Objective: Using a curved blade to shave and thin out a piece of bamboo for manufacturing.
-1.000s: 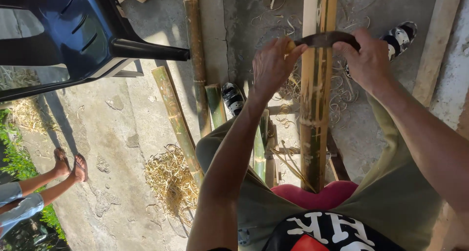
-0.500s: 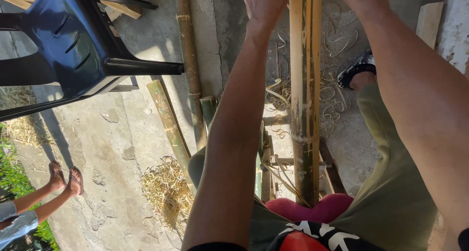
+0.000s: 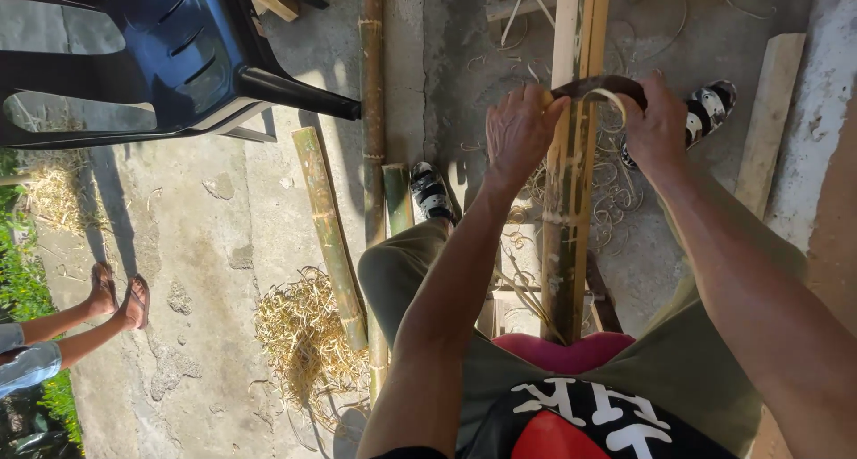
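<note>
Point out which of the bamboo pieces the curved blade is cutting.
The upright split bamboo pole between the knees. Both hands, left and right, hold the curved blade across it; the other bamboo lies untouched on the concrete, left.

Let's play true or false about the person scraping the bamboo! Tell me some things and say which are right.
1. Both hands, the left hand and the right hand, hold the curved blade. True.
2. The blade lies across the bamboo strips. True.
3. The chair is red. False: it is dark blue.
4. The heap of shavings lies on the chair. False: it lies on the concrete ground.
5. Another person's feet show at the left edge. True.
</note>
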